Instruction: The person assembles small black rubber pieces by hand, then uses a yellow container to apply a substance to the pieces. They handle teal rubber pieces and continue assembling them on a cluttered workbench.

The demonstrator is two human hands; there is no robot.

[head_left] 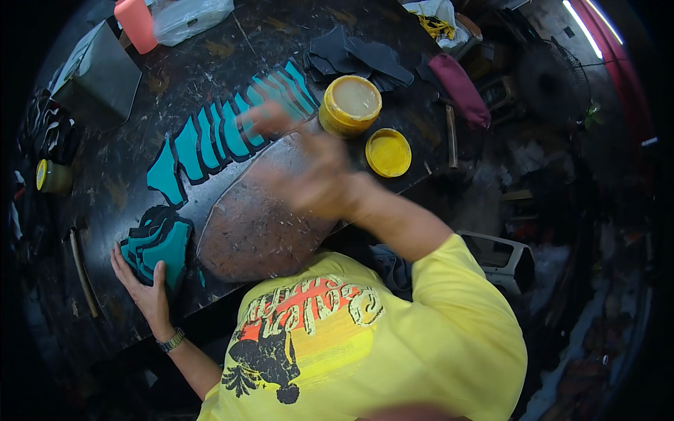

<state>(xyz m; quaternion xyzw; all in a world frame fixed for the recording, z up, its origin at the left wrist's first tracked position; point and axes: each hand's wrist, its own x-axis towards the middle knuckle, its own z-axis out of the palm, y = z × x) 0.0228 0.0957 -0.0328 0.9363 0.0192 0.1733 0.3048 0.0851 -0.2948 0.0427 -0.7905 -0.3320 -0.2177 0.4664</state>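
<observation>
My left hand [146, 288] rests at the near left of the table, its thumb and fingers around the edges of a small stack of teal cut pieces with black borders [163, 249]. My right hand [309, 168] is smeared by motion above a rounded, worn brown-grey slab [256, 235]; its fingers and anything in them cannot be made out. Past the slab, a slanting row of overlapping teal pieces with black edges [200, 144] partly runs behind the blurred hand. An open yellow tub of pale paste [353, 98] stands right of the row, with its yellow lid [388, 153] beside it.
Dark grey cut pieces [358, 59] lie behind the tub. A metal box [102, 77], a pink bottle [133, 24] and a plastic bag [189, 19] stand at the far left. A hammer-like tool [83, 274] lies left; a maroon pouch [460, 91] sits right.
</observation>
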